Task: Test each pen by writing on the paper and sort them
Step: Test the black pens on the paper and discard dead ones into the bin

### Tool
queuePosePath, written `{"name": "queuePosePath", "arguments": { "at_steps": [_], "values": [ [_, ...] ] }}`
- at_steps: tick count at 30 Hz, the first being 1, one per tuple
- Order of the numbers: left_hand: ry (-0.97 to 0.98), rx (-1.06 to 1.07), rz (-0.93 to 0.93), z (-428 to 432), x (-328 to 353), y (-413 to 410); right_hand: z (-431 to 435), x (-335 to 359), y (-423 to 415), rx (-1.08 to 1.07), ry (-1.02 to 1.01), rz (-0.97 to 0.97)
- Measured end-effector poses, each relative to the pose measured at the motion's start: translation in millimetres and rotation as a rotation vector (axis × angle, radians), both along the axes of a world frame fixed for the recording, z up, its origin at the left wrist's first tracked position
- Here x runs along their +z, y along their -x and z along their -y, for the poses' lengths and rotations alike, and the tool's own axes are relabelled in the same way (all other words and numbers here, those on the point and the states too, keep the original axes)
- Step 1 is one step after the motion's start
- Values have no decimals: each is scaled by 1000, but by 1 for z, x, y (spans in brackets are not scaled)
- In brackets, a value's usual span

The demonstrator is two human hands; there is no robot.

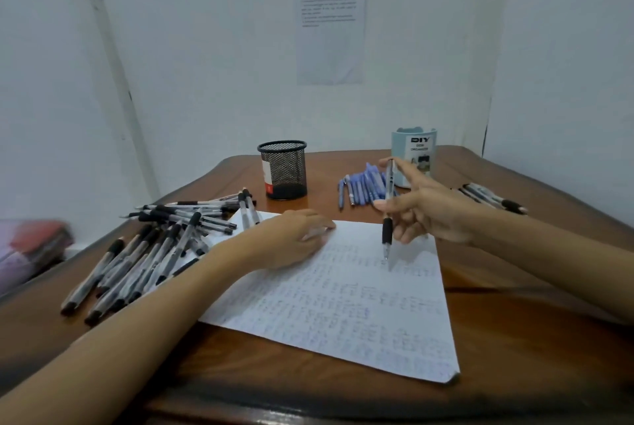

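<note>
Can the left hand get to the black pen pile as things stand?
Probably yes. The left hand rests flat on the paper and holds nothing. The black pen pile lies on the table just to its left, with nothing between them.

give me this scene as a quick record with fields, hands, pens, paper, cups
right hand: holds a pen upright, tip at or just above the paper
left hand: rests on the paper's top edge
paper: on the table, covered in faint writing
black pens: big pile left of the paper
blue pens: group beside the pale blue cup
mesh cup: black, behind the paper
other pens: few, far right
</note>
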State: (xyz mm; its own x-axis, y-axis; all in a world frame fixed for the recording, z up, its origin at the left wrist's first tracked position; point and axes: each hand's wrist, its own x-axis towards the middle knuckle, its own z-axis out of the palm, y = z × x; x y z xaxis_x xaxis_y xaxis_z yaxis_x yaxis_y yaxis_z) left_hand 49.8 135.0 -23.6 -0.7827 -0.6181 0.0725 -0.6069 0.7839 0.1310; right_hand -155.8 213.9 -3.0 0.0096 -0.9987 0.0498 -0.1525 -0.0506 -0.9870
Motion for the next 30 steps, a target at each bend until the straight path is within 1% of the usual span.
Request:
{"name": "queuePosePath", "arguments": {
  "at_steps": [8, 11, 15, 17, 18, 21, 22, 25, 27, 30],
  "values": [
    [-22, -7, 54, 0, 3, 1, 2, -6, -2, -56, -7, 11],
    [-28, -9, 61, 0, 4, 0, 4, -11, -6, -56, -22, 103],
    [-29, -13, 68, 1, 5, 1, 17, -16, -13, -257, 11, 312],
    [-27, -16, 68, 2, 5, 1, 18, -17, -15, -265, 16, 355],
    [-25, -17, 66, 2, 6, 1, 17, -18, -16, -235, 10, 323],
    [-17, -22, 64, 2, 6, 1, 14, -24, -16, -110, 71, 78],
    [-13, -25, 63, 2, 6, 1, 13, -25, -17, -79, 103, 25],
    [-12, -25, 60, 2, 5, 0, 10, -26, -19, -71, 190, -117],
    [-11, -23, 60, 2, 5, 1, 11, -27, -19, -90, 213, -180],
    [-9, -26, 62, 2, 5, 0, 13, -29, -17, -77, 195, -213]
  ]
}}
